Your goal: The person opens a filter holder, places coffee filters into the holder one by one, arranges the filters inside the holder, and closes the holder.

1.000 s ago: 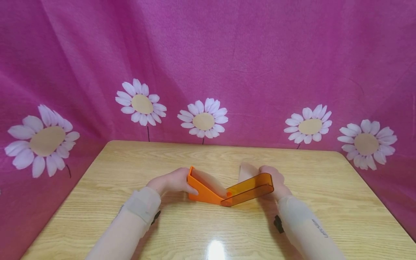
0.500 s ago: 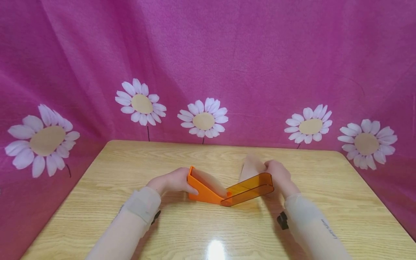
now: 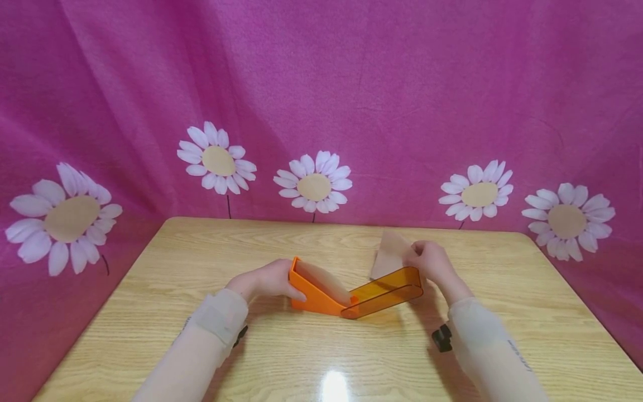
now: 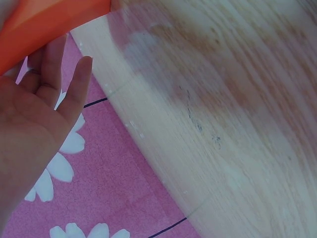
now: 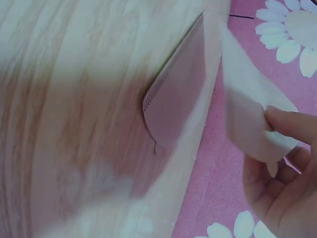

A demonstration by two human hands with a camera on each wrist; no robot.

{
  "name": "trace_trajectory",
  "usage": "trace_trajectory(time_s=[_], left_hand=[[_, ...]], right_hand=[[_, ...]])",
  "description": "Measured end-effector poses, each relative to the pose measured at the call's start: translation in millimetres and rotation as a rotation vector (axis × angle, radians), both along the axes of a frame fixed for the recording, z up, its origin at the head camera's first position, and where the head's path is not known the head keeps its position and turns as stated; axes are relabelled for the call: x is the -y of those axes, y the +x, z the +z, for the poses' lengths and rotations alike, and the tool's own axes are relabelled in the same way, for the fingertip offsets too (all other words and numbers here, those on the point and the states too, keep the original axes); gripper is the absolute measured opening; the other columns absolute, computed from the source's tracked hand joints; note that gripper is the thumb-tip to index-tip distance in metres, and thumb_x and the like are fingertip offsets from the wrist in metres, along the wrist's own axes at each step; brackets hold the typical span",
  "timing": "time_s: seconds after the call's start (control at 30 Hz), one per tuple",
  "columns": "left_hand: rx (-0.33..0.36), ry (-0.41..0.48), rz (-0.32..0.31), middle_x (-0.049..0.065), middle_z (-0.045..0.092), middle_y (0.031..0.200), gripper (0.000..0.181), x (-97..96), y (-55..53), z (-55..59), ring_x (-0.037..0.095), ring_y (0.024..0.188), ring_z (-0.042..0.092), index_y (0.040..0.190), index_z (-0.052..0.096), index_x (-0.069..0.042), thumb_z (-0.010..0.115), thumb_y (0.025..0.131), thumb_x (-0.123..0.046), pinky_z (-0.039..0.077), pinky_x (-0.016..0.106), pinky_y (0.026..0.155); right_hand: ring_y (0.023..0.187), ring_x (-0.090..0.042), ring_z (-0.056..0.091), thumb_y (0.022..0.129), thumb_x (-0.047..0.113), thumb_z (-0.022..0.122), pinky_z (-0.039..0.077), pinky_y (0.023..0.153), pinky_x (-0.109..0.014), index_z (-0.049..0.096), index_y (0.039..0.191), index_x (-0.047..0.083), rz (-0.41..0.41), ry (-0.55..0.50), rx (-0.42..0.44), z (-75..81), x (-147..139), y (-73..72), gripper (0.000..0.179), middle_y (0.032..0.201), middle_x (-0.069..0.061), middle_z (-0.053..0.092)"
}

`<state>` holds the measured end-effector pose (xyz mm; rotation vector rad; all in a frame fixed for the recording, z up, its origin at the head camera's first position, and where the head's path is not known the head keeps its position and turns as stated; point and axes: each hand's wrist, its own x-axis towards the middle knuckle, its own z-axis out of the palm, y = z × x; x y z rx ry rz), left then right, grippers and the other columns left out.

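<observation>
My left hand (image 3: pixel 268 279) grips the left end of an orange plastic filter case (image 3: pixel 316 296), thumb on its near side. The left wrist view shows only part of the case (image 4: pixel 49 27), with the fingers (image 4: pixel 52 69) behind it. Brownish paper (image 3: pixel 321 282) lies inside, and the hinged, see-through amber lid (image 3: pixel 387 293) is swung out to the right. Behind the lid, my right hand (image 3: pixel 434 262) pinches a paper coffee filter (image 5: pixel 252 106) between thumb and fingers, raised above the table. Another coffee filter (image 5: pixel 178 82), with a crimped edge, lies flat; whether it is a stack is unclear.
The wooden table (image 3: pixel 201 357) reaches to a pink curtain (image 3: pixel 321 84) printed with large white daisies (image 3: pixel 218 161), hanging behind its far edge and along both sides. A bright light reflection (image 3: pixel 334 385) shows on the near tabletop.
My right hand has moved right and away from me, lifting a coffee filter off the table area behind the lid. The left hand and the orange case have stayed in place.
</observation>
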<state>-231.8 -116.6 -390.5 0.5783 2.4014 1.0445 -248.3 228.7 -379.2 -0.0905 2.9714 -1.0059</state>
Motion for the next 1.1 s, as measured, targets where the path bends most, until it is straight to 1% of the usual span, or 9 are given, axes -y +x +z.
trace_trajectory(time_s=[0.1, 0.17, 0.3, 0.37, 0.47, 0.57, 0.7, 0.83, 1.1], left_hand=[[0.001, 0.0, 0.0, -0.003, 0.062, 0.091, 0.035, -0.1, 0.1, 0.2, 0.015, 0.083, 0.055, 0.104, 0.058, -0.013, 0.077, 0.075, -0.015, 0.044, 0.031, 0.084], [0.001, 0.0, 0.0, -0.003, 0.062, 0.091, 0.035, 0.0, 0.2, 0.3, 0.015, 0.083, 0.055, 0.104, 0.058, -0.013, 0.077, 0.075, -0.014, 0.044, 0.031, 0.084], [0.002, 0.003, 0.002, -0.003, 0.062, 0.091, 0.035, 0.3, 0.3, 0.2, 0.015, 0.083, 0.055, 0.104, 0.058, -0.013, 0.077, 0.075, -0.015, 0.044, 0.03, 0.084], [0.0, 0.002, 0.001, -0.003, 0.062, 0.091, 0.035, 0.3, 0.3, 0.1, 0.015, 0.083, 0.055, 0.104, 0.058, -0.013, 0.077, 0.075, -0.015, 0.044, 0.03, 0.084], [-0.004, 0.004, -0.005, -0.003, 0.062, 0.091, 0.035, 0.1, 0.1, -0.3, 0.015, 0.083, 0.055, 0.104, 0.058, -0.012, 0.077, 0.075, -0.014, 0.044, 0.03, 0.084], [-0.005, 0.003, -0.002, -0.003, 0.062, 0.091, 0.035, 0.1, 0.1, -0.7, 0.015, 0.083, 0.055, 0.104, 0.058, -0.013, 0.077, 0.074, -0.014, 0.044, 0.03, 0.084], [0.005, 0.001, 0.013, -0.003, 0.062, 0.091, 0.036, 0.2, 0.0, -0.8, 0.015, 0.084, 0.055, 0.104, 0.058, -0.013, 0.078, 0.074, -0.015, 0.044, 0.031, 0.085], [0.009, 0.0, 0.016, -0.003, 0.062, 0.091, 0.036, 0.3, -0.6, -1.0, 0.015, 0.084, 0.055, 0.105, 0.058, -0.014, 0.078, 0.074, -0.015, 0.044, 0.031, 0.085], [-0.001, -0.003, 0.006, -0.003, 0.061, 0.091, 0.036, -0.1, -0.7, -1.2, 0.015, 0.083, 0.055, 0.104, 0.058, -0.013, 0.078, 0.074, -0.015, 0.044, 0.031, 0.085]], right_hand=[[0.07, -0.02, 0.049, 0.08, 0.01, 0.065, 0.04, 0.059, -0.027, 0.058, 0.09, -0.003, -0.016, -0.001, -0.013, 1.4, -1.7, -0.5, 0.018, 0.075, -0.01, 0.057], [0.074, -0.023, 0.053, 0.079, 0.011, 0.065, 0.043, 0.061, -0.028, 0.057, 0.101, -0.004, -0.029, -0.004, -0.013, 3.0, -2.5, -0.6, 0.028, 0.084, -0.016, 0.06], [0.08, -0.026, 0.055, 0.08, 0.012, 0.064, 0.046, 0.064, -0.03, 0.045, 0.126, -0.004, -0.057, -0.036, 0.025, 5.6, -3.9, -1.0, 0.052, 0.096, -0.023, 0.058], [0.08, -0.026, 0.055, 0.081, 0.012, 0.064, 0.046, 0.065, -0.03, 0.04, 0.132, -0.004, -0.062, -0.041, 0.034, 6.9, -4.5, -1.0, 0.058, 0.097, -0.023, 0.057], [0.08, -0.026, 0.054, 0.081, 0.012, 0.064, 0.046, 0.067, -0.031, 0.045, 0.128, -0.006, -0.058, -0.024, 0.026, 8.5, -5.6, -0.7, 0.053, 0.096, -0.022, 0.059], [0.083, -0.027, 0.054, 0.084, 0.012, 0.061, 0.047, 0.071, -0.034, 0.055, 0.116, -0.006, -0.049, -0.002, 0.006, 10.6, -5.7, 0.6, 0.037, 0.096, -0.022, 0.061], [0.085, -0.028, 0.053, 0.088, 0.013, 0.057, 0.046, 0.075, -0.037, 0.061, 0.103, -0.005, -0.049, -0.012, -0.008, 13.2, -6.0, 2.2, 0.024, 0.098, -0.021, 0.063], [0.084, -0.027, 0.053, 0.088, 0.013, 0.057, 0.045, 0.073, -0.035, 0.062, 0.098, -0.005, -0.055, -0.031, -0.014, 15.0, -6.9, 2.3, 0.021, 0.096, -0.021, 0.064], [0.083, -0.026, 0.053, 0.089, 0.013, 0.058, 0.045, 0.071, -0.031, 0.063, 0.099, -0.006, -0.06, -0.05, -0.029, 19.9, -7.7, 2.4, 0.021, 0.096, -0.021, 0.064]])
